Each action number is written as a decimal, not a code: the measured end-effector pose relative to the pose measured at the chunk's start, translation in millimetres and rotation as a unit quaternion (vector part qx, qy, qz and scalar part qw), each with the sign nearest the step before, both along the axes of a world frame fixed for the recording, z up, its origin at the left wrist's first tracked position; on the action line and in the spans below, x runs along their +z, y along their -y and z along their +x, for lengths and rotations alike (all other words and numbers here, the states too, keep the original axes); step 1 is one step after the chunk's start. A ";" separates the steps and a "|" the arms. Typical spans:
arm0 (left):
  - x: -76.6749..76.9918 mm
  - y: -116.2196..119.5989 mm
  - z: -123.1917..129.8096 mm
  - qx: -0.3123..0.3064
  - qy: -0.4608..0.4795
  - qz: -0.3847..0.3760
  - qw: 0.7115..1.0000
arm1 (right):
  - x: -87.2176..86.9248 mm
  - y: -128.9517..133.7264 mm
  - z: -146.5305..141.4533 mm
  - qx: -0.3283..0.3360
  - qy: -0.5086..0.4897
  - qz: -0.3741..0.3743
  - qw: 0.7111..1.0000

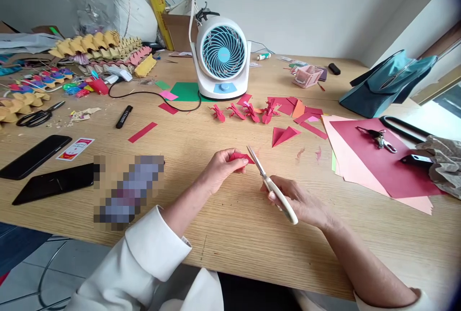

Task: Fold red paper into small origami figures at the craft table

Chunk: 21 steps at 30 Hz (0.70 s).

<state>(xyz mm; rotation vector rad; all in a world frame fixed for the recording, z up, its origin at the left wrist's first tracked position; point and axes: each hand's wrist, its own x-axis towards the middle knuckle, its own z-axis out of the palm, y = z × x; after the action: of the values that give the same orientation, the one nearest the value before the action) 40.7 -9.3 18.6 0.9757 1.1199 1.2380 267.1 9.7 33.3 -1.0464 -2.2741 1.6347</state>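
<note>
My left hand (224, 169) pinches a small folded piece of red paper (242, 157) over the middle of the table. In my right hand (297, 200) are scissors (275, 191) with pale handles, their blades pointing up and left beside the paper's right end. The blades look nearly closed, and whether they touch the paper is hard to tell. Beyond my hands stand several folded red paper figures (252, 112). A folded red paper piece (284, 135) lies nearer, and a red strip (143, 132) rests to the left.
A white fan (223, 56) stands at the back. Red and pink sheets (378, 157) lie at right, near a teal bag (385, 85). Two dark phones (34, 156), black scissors (41, 115), a black marker (124, 116) and egg cartons (90, 44) are at left.
</note>
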 end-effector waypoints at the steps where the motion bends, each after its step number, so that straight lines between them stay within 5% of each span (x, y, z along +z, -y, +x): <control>1: 0.7 0.4 0.0 0.000 0.018 -0.009 1.000 | 1.0 0.7 0.0 0.008 0.003 -0.002 1.000; 21: 6.3 2.8 0.2 -0.003 0.106 -0.062 0.992 | 0.4 2.8 -2.1 0.009 -0.004 0.004 1.000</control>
<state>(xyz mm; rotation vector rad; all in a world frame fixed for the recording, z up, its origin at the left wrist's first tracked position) 40.9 -12.0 24.9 0.7355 1.0129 1.2221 265.0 6.8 33.7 -1.0197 -2.2888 1.6326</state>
